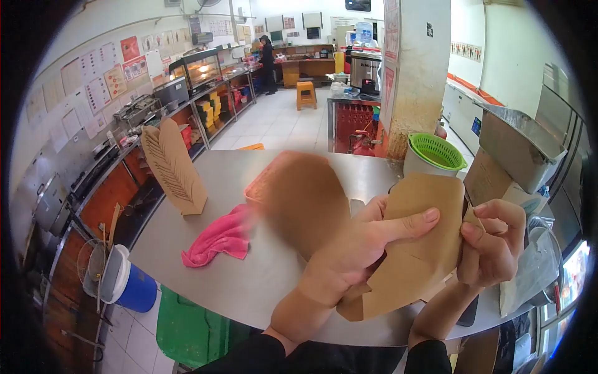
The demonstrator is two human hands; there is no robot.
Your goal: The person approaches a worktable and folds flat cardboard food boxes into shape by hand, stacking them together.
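Observation:
Partly folded brown cardboard [414, 249] is held up over the right part of the steel table. My left hand [374, 240] grips it from the left, with the thumb lying across its face. At its right edge my right hand [492, 243] pinches a small flap between thumb and fingers. Behind my left wrist is a blurred brown shape [305, 199], too smeared to make out, in front of a pink tray or basket [274, 171]. A pink cloth [219, 240] lies crumpled on the table. Farther left a tall brown carton [171, 165] stands upright with its top open.
The steel table [156, 249] has a rounded edge. A green basket [436, 151] on a pale bin and a metal container [520, 146] are beyond it on the right. A blue bucket [138, 290] and green bin [187, 330] stand at left. A person [268, 65] is far back.

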